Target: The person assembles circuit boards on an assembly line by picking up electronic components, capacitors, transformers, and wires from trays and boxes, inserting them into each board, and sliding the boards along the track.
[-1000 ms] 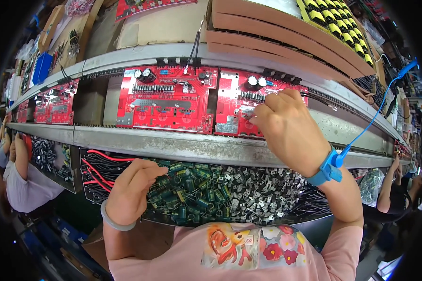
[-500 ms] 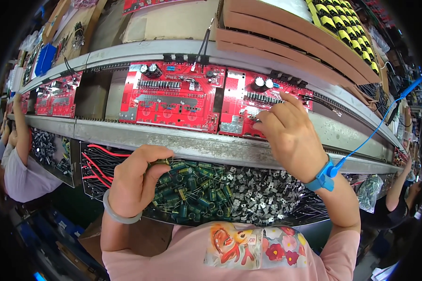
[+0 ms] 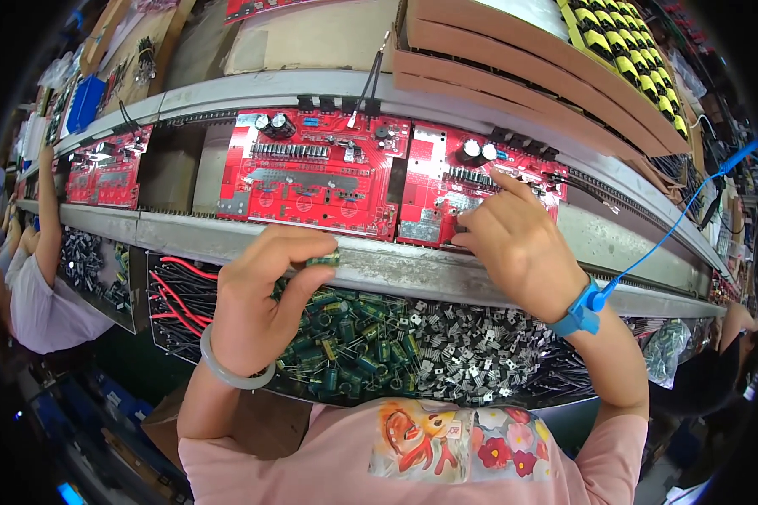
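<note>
Between the thumb and forefinger of my left hand (image 3: 257, 307) is a green capacitor (image 3: 323, 258), held just above the near metal rail. My right hand (image 3: 522, 244) is over the right red circuit board (image 3: 425, 181), its thumb and fingers bent together low on the board. A small dark piece shows at those fingertips, too hidden to name. The left red circuit board (image 3: 312, 189) lies beside it, with black and silver capacitors (image 3: 275, 126) standing at its far edge. Below my hands is a heap of loose green capacitors (image 3: 345, 337).
Three-legged components (image 3: 472, 353) lie right of the capacitors; black and red wires (image 3: 181, 295) lie left. A near metal rail (image 3: 379, 261) runs along the boards. Stacked cardboard trays (image 3: 531, 84) stand behind. A blue cord (image 3: 669, 240) runs from my right wristband. Other people work at both sides.
My left hand has moved up and to the right with the green capacitor, from over the bins to the near rail. My right hand has stayed at the right board.
</note>
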Motion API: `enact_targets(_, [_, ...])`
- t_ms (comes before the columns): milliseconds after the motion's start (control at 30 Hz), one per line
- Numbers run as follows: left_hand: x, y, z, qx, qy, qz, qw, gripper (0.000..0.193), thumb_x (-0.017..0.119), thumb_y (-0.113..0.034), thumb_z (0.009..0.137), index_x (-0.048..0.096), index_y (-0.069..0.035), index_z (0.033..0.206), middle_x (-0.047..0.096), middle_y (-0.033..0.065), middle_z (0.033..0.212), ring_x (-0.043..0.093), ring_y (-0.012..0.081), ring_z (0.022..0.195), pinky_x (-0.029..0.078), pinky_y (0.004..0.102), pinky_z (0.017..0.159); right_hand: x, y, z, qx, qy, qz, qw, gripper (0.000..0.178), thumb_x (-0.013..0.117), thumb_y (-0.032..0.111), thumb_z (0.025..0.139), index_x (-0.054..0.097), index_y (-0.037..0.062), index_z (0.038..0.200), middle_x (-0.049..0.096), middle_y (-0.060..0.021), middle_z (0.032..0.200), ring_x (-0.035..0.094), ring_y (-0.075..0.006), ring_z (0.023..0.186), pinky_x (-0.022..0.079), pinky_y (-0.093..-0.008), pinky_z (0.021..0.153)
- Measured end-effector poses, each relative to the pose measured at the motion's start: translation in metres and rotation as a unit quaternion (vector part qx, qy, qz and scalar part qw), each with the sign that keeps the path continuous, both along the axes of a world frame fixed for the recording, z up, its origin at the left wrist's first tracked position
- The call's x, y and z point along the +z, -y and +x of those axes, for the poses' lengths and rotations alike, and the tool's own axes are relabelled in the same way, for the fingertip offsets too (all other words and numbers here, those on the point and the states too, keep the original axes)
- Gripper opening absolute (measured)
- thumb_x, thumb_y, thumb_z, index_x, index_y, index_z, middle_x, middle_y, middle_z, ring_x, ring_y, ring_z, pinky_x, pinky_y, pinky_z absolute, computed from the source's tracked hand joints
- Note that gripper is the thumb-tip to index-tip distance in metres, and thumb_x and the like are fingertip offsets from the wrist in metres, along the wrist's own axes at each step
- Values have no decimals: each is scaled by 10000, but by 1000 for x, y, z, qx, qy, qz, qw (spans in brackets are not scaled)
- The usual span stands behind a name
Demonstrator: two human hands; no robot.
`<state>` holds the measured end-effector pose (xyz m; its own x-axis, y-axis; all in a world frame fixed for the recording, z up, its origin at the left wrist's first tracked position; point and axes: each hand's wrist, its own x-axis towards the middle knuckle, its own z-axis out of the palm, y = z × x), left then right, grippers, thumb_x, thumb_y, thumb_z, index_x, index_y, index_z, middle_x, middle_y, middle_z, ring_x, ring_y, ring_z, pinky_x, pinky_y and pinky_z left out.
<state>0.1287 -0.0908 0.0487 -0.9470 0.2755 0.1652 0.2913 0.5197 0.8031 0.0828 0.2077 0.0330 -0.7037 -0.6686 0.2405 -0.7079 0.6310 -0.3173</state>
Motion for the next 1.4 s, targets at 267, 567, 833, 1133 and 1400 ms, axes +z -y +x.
enact_targets(267, [-6,-37,-43,-50,-6,32,998,348,741,80,873,696,5,1210,685,132,1060,675,191,889,558,291,786,8,2,2,17,-13,54,998,123,735,28,784,635,27,856,572,-94,769,623,-291,758,466,-562,1125])
enact_targets(567, [-27,-70,-78,-117,-43,6,992,231,743,27,888,679,12,1110,681,145,979,689,259,800,540,345,686,2,-2,11,-9,-55,57,997,160,690,47,786,680,9,941,591,-76,810,640,-246,804,426,-598,1147])
enact_targets(833, [-27,-77,-82,-115,-36,-7,993,227,763,-2,891,689,7,1105,672,139,951,670,254,766,525,342,649,-5,-2,9,-7,-78,23,997,86,641,49,761,651,3,833,557,-74,747,620,-243,760,411,-604,1156])
enact_targets(1133, [-24,-81,-85,-127,-82,-12,988,166,768,-11,894,692,0,1042,628,120,873,620,238,686,499,341,602,0,-4,11,-15,-45,30,998,154,678,34,782,685,5,933,618,-76,824,649,-239,819,431,-599,1140])
enact_targets(1400, [-22,-84,-89,-152,-133,-66,977,155,778,-38,890,688,0,1010,619,144,849,628,316,698,512,400,622,-3,-5,12,-23,-50,12,998,145,674,41,782,681,3,922,598,-70,813,639,-237,801,418,-598,1153])
